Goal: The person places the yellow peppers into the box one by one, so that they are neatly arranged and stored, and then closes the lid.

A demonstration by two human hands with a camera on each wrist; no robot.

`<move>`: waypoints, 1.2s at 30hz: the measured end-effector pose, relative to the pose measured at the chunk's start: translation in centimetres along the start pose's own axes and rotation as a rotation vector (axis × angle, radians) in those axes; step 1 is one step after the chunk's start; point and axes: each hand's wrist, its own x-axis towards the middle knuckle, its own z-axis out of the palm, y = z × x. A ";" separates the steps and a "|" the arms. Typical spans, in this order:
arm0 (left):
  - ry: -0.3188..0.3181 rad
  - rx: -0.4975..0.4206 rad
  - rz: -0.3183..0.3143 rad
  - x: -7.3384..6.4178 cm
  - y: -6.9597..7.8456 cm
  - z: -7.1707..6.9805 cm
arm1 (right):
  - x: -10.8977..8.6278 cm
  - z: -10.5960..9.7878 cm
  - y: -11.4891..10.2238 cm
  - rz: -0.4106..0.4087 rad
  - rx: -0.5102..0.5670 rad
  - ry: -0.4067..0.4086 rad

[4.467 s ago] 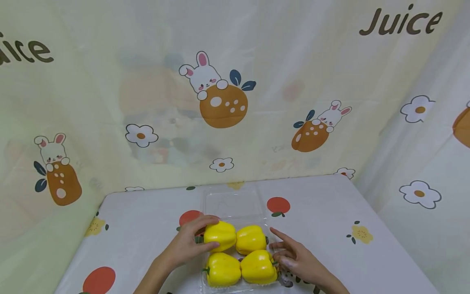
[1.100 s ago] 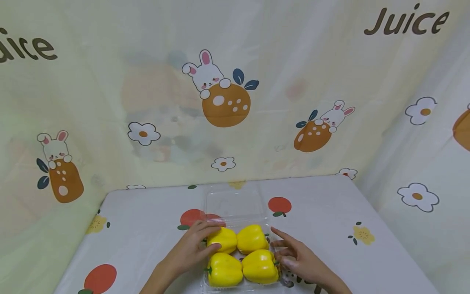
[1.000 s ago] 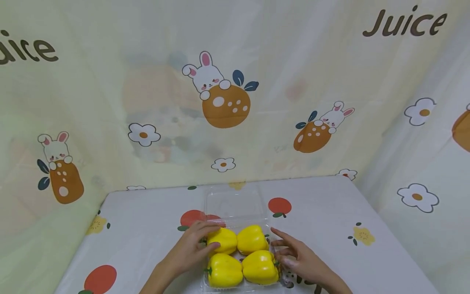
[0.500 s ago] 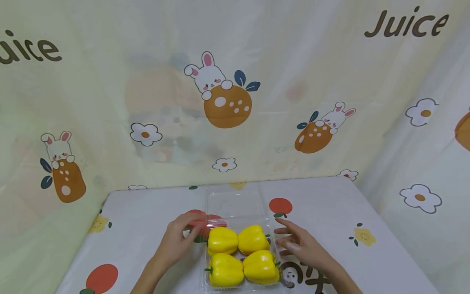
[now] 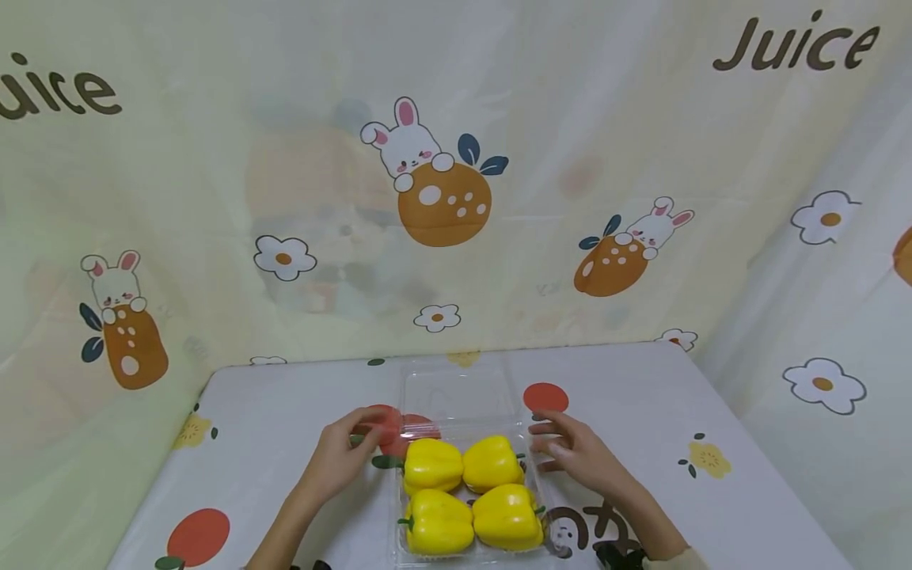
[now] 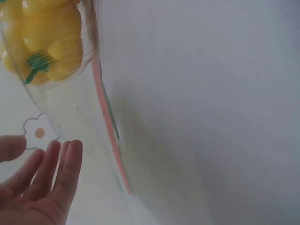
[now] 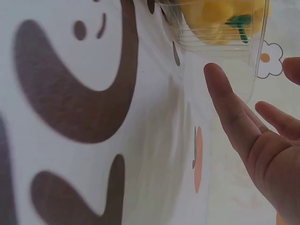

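In the head view a clear plastic clamshell container [image 5: 470, 563] stands on the table with its lid [image 5: 459, 393] folded open towards the back. Yellow bell peppers with green stems fill its tray in two rows: back left pepper [image 5: 432, 465], back right pepper [image 5: 492, 461], front left pepper [image 5: 439, 522] and front right pepper [image 5: 508, 517]. My left hand [image 5: 343, 450] is left of the container near the hinge, fingers loosely bent and holding nothing. On the opposite side my right hand [image 5: 575, 453], also holding nothing, has its fingertips close to the tray's right wall.
A white tablecloth [image 5: 278, 427] printed with fruit, flowers and dark lettering covers the table. Behind it hangs a pale curtain [image 5: 342, 158] with rabbit prints, and another curtain side [image 5: 812, 459] closes off the right.
My left hand has let go of the back left pepper, which has settled lower in the tray, and moved left. My right hand has moved slightly back along the container's right side.
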 end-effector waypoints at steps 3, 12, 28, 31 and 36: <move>-0.017 -0.048 -0.045 0.3 -0.2 0.0 | 0.7 0.0 0.2 0.006 0.016 0.012; -0.156 -0.154 -0.107 0.5 -0.7 0.2 | 2.7 0.4 0.8 0.076 0.009 0.082; -0.255 -0.273 -0.171 -0.7 -0.9 0.8 | 5.5 1.5 1.0 0.203 0.102 0.158; -0.284 -0.303 -0.184 -0.8 -0.8 0.8 | 5.7 1.6 1.0 0.224 0.124 0.167; -0.311 -0.348 -0.215 -0.9 -0.5 0.8 | 5.9 1.6 0.9 0.222 0.116 0.183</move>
